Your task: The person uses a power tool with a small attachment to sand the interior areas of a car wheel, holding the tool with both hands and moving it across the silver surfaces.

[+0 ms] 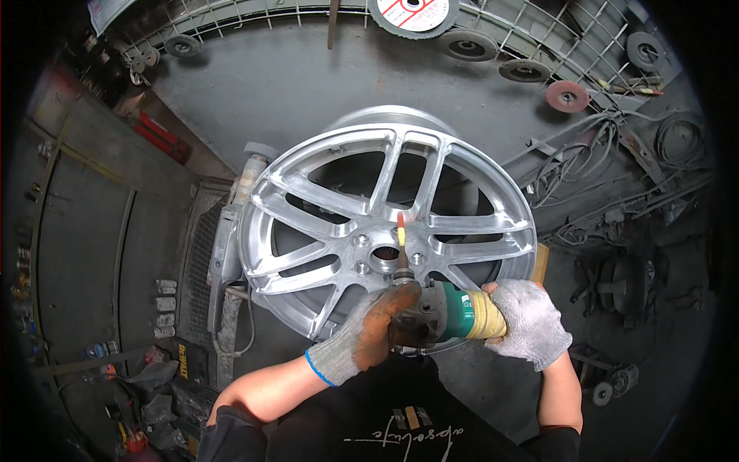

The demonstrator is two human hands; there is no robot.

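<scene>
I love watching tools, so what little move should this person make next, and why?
Perhaps guide the red tip slowly along the alloy wheel. The left hand and right hand both grip the angle grinder, and the tip is over metal near the wheel's middle; whether it touches, I can't tell.

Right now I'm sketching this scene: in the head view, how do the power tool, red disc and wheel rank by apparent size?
Largest to smallest, as they look:
1. Wheel
2. Power tool
3. Red disc
</scene>
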